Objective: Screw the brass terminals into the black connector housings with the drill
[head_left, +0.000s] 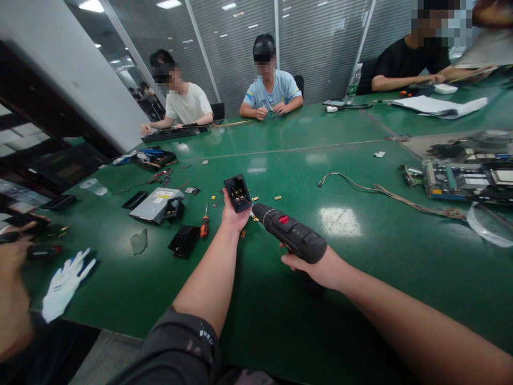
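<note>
Fingers [228, 205] of the left hand [233, 215] are closed around the lower end of a small black part [238, 192], holding it upright above the green counter [360, 267], with its open face and small metal contacts turned toward the camera; the right hand [320, 267] is wrapped around the handle of a black power screwdriver [290, 233] with a red switch on top, its own fingers mostly hidden under the tool, and the nose of the tool points up and left, ending just beside the lower right corner of the part, though whether they touch cannot be told; on the counter below and around the part lie a few little brass pieces [277, 197], and left of the left wrist sit a small orange-handled screwdriver [204, 225], a black plastic piece [183, 240] and a grey metal drive [155, 205]; a white glove [66, 283] lies near the left edge, close to another person's blurred hand [14, 267]; to the right, well apart from the hands, a thin cable [385, 193] trails toward a circuit board [460, 179]; three people sit along the far side, one with forearms beside a black keyboard [174, 132], another near a stack of papers [436, 105]
</note>
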`<state>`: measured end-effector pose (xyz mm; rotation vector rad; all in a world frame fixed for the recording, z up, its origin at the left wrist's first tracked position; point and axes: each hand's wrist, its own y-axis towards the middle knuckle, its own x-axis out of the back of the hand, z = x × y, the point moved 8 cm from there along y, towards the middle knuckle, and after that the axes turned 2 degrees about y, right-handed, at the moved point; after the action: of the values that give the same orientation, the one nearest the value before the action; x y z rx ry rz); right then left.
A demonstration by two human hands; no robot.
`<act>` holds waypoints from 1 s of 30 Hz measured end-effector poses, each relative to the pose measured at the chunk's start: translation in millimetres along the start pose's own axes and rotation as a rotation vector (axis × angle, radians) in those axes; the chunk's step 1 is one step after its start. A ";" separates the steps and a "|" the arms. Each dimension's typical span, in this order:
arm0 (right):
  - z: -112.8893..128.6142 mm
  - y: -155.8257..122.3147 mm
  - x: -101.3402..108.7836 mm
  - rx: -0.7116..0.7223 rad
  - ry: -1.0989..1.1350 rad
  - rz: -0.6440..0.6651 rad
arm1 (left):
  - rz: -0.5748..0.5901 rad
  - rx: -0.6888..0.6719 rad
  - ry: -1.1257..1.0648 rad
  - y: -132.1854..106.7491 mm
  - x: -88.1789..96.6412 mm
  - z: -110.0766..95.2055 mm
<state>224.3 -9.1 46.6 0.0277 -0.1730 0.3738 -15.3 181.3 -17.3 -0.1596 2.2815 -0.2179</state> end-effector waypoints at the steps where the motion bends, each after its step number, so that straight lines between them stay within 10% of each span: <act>1: 0.7 -0.1 0.1 0.006 0.002 0.000 | 0.002 0.001 -0.001 -0.3 -0.2 0.1; 30: 0.5 -0.2 -1.6 -0.011 0.034 0.000 | 0.012 -0.008 0.045 1.3 0.6 -3.8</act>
<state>222.8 -9.9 46.8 0.0104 -0.1419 0.3734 -18.6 182.9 -15.6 -0.1465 2.3276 -0.2082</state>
